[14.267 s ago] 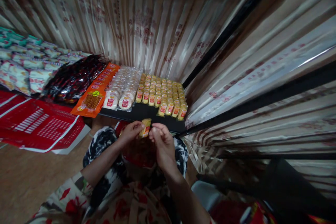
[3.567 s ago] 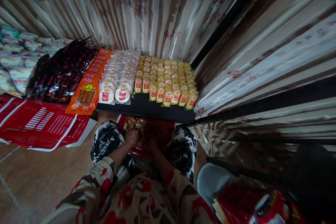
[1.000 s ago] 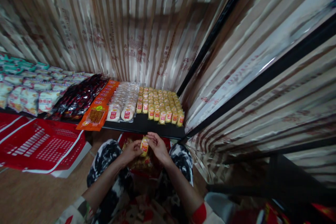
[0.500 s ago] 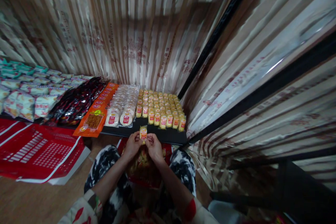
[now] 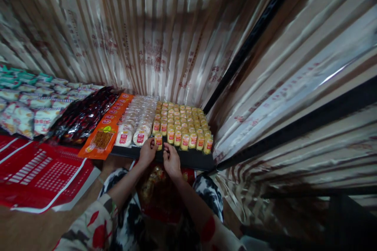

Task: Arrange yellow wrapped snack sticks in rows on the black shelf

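Note:
My left hand [image 5: 148,152] pinches a small snack cake in a clear yellow wrapper [image 5: 158,141] by its left side. The wrapped cake stands upright, label toward me, at the front of a row on the black shelf [image 5: 188,160]. Just to its right is my right hand [image 5: 171,161], fingers loosely curled and apart, touching nothing. Rows of the same yellow wrapped cakes [image 5: 185,141] stand behind and to the right. Below my hands, between my knees, a red basket [image 5: 167,215] holds more yellow wrapped pieces, dim and partly hidden by my forearms.
Left along the shelf are round white rice crackers [image 5: 140,135], an orange snack packet [image 5: 100,141], dark glossy packets [image 5: 79,121] and white bags [image 5: 44,119]. A red shopping basket [image 5: 44,172] is at lower left. A black post [image 5: 250,47] and striped curtain [image 5: 165,27] border the shelf.
My hands have carried the wrapped cake up and forward from above the red basket onto the shelf front. My right hand has let go of it and moved slightly right.

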Demonstrator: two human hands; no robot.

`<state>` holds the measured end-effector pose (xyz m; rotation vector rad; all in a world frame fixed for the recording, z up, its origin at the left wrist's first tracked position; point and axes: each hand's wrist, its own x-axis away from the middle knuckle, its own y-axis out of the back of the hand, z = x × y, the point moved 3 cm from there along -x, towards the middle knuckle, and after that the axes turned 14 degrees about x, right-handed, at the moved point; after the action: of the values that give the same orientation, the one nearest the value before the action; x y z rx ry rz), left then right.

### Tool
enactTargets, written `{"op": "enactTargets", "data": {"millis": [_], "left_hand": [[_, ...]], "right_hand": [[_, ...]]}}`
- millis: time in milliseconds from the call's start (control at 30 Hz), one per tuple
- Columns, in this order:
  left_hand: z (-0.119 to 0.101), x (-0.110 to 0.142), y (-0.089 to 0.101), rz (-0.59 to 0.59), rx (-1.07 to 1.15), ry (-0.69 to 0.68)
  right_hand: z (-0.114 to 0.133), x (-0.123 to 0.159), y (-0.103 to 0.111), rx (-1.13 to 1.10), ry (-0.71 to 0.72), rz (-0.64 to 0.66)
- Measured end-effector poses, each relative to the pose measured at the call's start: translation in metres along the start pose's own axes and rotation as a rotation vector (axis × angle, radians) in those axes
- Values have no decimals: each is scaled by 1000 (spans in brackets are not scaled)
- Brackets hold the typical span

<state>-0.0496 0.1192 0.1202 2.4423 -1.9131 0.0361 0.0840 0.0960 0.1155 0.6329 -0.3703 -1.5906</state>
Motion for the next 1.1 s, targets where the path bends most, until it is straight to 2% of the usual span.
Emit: {"op": "enactTargets", "data": {"millis": [133,267,533,800,967,1100], "left_hand": [[-2,-9,-5,-22,-126,26],[-9,-6,-14,-58,-217,4],[-17,-8,-30,-33,-376,-72],[-15,-18,-35,-36,-472,-69],[-18,-20,-38,-37,-599,-136],[-15,-21,-40,-34,-576,-115]], "right_hand": [[-2,-6,-2,50,48,8],[-6,-6,-7,32,77,13],[-15,-10,-3,90,90,-77],[-27,-13,-6,96,48,-89],[-29,-14,-8,165,76,-143],[-30,-15,-10,174,79,-162]]}}
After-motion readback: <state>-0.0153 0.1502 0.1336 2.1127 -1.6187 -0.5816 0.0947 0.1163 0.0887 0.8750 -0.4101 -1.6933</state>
